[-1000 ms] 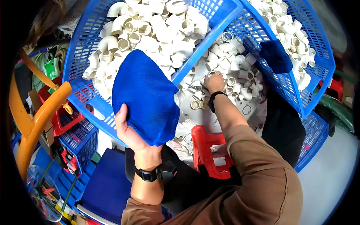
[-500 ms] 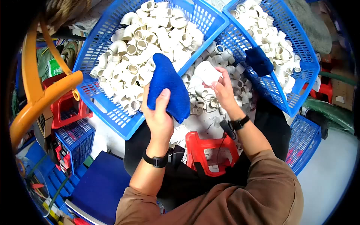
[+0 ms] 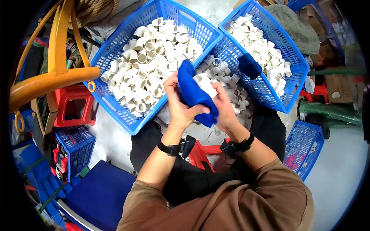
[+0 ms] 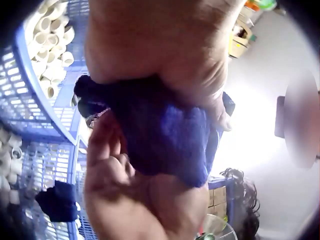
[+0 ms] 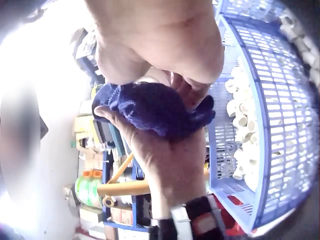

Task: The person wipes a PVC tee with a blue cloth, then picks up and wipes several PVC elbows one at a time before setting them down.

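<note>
In the head view my left hand [image 3: 179, 106] grips a blue cloth [image 3: 192, 92], thumb over its near side. A white plastic pipe fitting [image 3: 206, 82] is in my right hand [image 3: 226, 109], against the cloth's right side. Both hands are together in front of the body, above the floor pile. The left wrist view shows the folded cloth [image 4: 165, 135] between the two hands, hiding the fitting. In the right wrist view the cloth [image 5: 155, 110] lies across the left palm, with the right fingers curled behind it.
A blue basket [image 3: 129, 125] of white fittings stands left, another [image 3: 283, 106] right. Loose fittings [image 3: 243, 102] lie on the floor between them. A dark blue cloth [image 3: 249, 66] hangs on the right basket's rim. A red stool [image 3: 204, 152] is below; a yellow frame [image 3: 54, 82] stands left.
My right hand has picked a white fitting from the floor pile and brought it up to the cloth. The left hand has moved right, folding the cloth against the fitting.
</note>
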Action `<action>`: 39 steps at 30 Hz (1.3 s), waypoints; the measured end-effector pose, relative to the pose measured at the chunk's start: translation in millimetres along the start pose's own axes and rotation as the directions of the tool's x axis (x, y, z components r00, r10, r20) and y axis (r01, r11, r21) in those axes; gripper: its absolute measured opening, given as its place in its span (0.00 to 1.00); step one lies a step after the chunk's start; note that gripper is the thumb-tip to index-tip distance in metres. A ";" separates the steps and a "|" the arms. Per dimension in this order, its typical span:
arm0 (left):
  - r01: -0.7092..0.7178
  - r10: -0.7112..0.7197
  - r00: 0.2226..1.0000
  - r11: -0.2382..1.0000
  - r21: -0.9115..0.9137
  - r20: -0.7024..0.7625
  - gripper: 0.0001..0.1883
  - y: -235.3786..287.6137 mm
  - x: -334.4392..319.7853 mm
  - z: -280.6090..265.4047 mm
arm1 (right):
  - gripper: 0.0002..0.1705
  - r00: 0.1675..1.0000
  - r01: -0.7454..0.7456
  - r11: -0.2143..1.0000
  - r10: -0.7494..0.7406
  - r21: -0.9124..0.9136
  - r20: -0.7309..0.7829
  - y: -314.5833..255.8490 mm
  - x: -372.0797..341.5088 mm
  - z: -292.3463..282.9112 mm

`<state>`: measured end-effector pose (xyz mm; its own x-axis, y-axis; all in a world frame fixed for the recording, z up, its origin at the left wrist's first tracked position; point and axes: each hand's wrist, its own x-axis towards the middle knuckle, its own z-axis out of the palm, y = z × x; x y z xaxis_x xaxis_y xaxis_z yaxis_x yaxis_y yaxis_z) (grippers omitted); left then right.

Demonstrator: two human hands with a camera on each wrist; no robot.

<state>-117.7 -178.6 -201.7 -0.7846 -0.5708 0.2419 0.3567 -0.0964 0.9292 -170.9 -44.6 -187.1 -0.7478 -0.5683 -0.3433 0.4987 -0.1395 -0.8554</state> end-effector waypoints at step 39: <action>0.728 -0.342 0.685 0.363 -0.581 0.644 0.50 32.3 -14.0 -11.8 | 0.38 0.754 0.653 0.162 -0.232 -0.740 0.614 -120.8 -37.2 24.1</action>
<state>-89.2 -183.3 -178.4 -0.9856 0.1671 0.0275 -0.1469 -0.9246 0.3515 -192.8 -26.2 -61.7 -0.4106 -0.8943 0.1780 -0.7317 0.2067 -0.6496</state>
